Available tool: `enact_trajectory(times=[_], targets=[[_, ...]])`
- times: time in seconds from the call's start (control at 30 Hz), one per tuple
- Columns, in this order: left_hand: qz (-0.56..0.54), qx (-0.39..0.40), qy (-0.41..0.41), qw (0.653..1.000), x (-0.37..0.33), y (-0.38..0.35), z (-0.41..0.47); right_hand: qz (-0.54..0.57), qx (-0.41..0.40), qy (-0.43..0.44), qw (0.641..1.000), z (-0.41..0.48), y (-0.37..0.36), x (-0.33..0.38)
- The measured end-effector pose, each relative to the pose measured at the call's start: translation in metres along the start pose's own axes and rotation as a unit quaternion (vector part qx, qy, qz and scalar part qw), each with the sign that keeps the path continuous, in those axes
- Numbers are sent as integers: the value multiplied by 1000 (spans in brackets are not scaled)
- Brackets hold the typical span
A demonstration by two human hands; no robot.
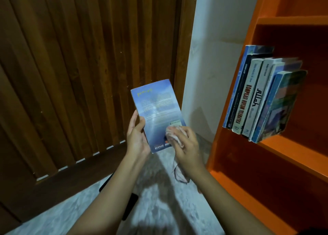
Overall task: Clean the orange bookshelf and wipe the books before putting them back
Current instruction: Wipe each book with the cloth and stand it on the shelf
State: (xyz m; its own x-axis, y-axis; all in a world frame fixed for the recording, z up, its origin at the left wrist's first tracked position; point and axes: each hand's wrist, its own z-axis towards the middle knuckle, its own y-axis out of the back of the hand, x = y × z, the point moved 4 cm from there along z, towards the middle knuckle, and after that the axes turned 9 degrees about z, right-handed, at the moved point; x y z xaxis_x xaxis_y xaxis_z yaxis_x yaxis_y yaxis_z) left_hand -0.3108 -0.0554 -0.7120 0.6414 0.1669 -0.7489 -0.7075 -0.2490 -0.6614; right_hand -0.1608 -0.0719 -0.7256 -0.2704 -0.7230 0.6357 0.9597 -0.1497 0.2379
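Note:
My left hand grips the lower left edge of a blue paperback book, held up with its back cover facing me. My right hand holds a crumpled pinkish cloth and presses it against the book's lower right corner; a tail of the cloth hangs below my wrist. The orange bookshelf stands at the right. Several upright books lean together at the left end of its middle shelf.
A dark slatted wooden door fills the left and centre. A white wall strip separates it from the shelf. The floor is light and mottled, with dark flat objects lying under my left forearm.

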Motion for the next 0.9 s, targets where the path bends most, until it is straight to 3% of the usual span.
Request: enact_trajectory(times=[0.17, 0.33, 0.47, 0.6, 0.7, 0.83, 0.9], targets=[[76, 72, -24, 994, -6, -6, -14, 57, -99, -152, 982, 23, 30, -1], [87, 119, -32, 988, -10, -13, -21, 204, -62, -223, 951, 22, 41, -8], [101, 126, -32, 986, -8, -12, -20, 252, -21, -269, 929, 15, 40, -16], [195, 91, -89, 973, -2, -5, -16, 262, -44, -279, 923, 8, 42, -14], [331, 47, -168, 927, -2, -5, -14, 265, -70, -268, 924, 6, 39, -10], [546, -45, -249, 798, -3, -7, -10, 232, -81, -252, 936, 6, 37, -5], [566, -27, -268, 779, 0, -14, -14, 233, -81, -236, 940, 4, 33, 2]])
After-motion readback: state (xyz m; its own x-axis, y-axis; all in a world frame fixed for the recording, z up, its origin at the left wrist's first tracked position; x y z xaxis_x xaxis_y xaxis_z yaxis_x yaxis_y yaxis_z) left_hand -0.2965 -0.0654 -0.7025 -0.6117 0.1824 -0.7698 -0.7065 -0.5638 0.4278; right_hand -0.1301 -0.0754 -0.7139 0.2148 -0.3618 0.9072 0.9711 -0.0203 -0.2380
